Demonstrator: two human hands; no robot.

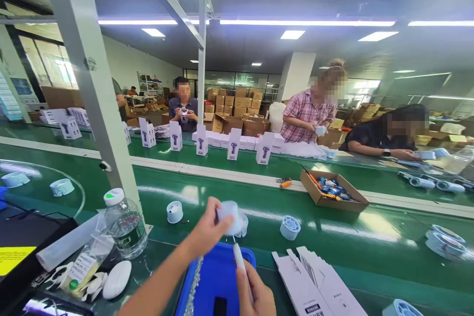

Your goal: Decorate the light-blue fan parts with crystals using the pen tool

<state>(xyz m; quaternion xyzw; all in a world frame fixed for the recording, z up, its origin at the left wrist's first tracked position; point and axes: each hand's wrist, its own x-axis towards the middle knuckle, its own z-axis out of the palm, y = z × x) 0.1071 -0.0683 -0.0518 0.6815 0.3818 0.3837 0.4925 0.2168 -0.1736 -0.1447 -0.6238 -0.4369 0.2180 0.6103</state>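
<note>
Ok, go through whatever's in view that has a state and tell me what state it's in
left hand: shut on white part, lifted
right hand: shut on white stick, tip up
water bottle: upright, capped
cardboard box: open, holding small parts
blue tray: open
flat cartons: unfolded, lying flat

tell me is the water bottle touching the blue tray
Apart. The head view shows the water bottle standing left of the blue tray, with a strip of dark table surface and the person's left forearm between them.
</note>
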